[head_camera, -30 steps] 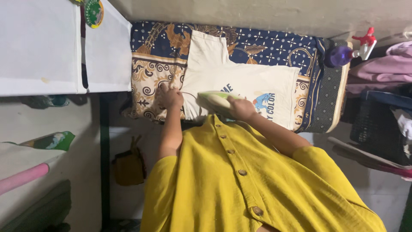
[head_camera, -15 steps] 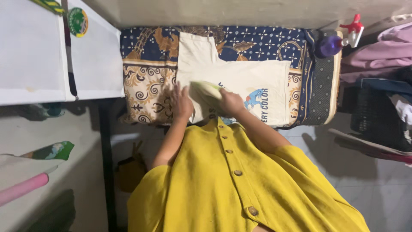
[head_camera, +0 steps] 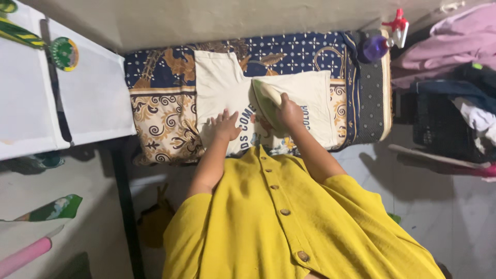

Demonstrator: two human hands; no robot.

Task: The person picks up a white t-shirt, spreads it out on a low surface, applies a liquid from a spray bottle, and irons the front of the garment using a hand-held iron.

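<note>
Pale tiled floor [head_camera: 454, 206] (shadowed), plain wall [head_camera: 232, 20]

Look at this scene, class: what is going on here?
A person in a yellow buttoned top is ironing. The right hand grips a pale green iron and presses it on a cream T-shirt with a printed front. The left hand lies flat on the shirt's lower part, holding it smooth. The shirt is spread over a navy and tan patterned cloth covering the board. A purple spray bottle sits at the far right end.
</note>
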